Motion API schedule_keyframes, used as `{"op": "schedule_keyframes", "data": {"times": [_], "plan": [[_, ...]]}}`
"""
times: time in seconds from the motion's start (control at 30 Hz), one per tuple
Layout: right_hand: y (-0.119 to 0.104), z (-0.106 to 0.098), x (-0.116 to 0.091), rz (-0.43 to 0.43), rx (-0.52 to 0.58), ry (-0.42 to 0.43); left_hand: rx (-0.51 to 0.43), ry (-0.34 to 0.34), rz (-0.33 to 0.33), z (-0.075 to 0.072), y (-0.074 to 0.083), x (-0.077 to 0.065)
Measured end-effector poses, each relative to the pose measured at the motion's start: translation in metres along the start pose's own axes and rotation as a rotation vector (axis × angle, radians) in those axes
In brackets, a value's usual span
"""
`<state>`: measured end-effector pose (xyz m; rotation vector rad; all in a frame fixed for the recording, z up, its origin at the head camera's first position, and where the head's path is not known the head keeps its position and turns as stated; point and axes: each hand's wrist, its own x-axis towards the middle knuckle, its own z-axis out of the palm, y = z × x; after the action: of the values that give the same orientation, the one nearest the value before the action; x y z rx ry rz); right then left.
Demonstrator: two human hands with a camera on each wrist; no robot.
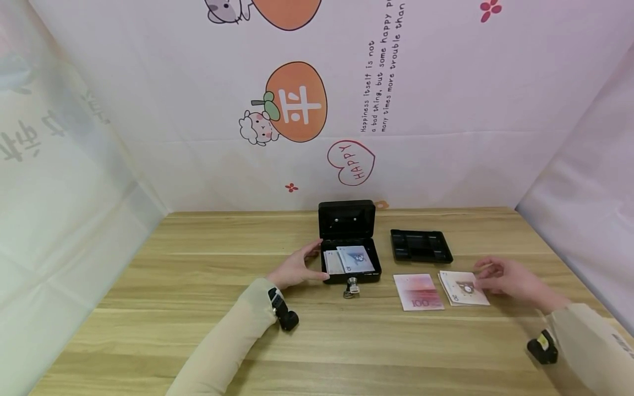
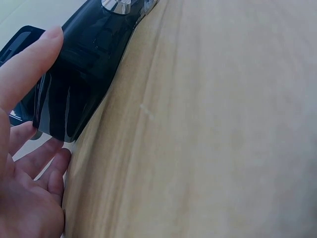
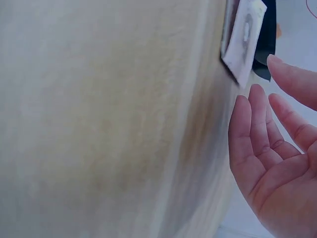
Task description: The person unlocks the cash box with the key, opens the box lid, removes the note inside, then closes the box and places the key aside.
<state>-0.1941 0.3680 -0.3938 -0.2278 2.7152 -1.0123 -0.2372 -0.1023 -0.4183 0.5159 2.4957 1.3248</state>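
A black cash box [image 1: 350,279] stands on the table with its lid raised; whitish and bluish banknotes [image 1: 355,259] lie inside. My left hand [image 1: 296,268] grips the box's left end, thumb at the front corner and fingers along the side. The left wrist view shows the thumb against the box [image 2: 81,74]. My right hand [image 1: 505,279] is at the right edge of a small stack of pale banknotes [image 1: 458,290]. In the right wrist view its loosely bent fingers are apart from the banknotes [image 3: 243,42] and hold nothing. A pink 100 banknote [image 1: 419,292] lies left of that stack.
A black compartment tray [image 1: 421,246] lies behind the banknotes, right of the box. Keys [image 1: 350,288] hang at the box's front lock. A printed cloth [image 1: 223,170] rises behind the wooden table [image 1: 346,352].
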Motion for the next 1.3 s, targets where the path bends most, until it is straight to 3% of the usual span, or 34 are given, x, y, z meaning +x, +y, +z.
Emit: {"op": "schedule_keyframes", "data": {"times": [0.23, 0.43, 1.3], "plan": [[-0.008, -0.003, 0.000, -0.024, -0.051, 0.051, -0.013, 0.000, 0.003, 0.000, -0.001, 0.000], [-0.024, 0.001, 0.002, -0.046, -0.028, 0.061, -0.030, 0.001, 0.005, 0.001, -0.002, 0.000], [-0.108, 0.046, 0.042, -0.177, 0.151, -0.082, -0.016, 0.008, 0.013, 0.001, 0.002, -0.001]]}}
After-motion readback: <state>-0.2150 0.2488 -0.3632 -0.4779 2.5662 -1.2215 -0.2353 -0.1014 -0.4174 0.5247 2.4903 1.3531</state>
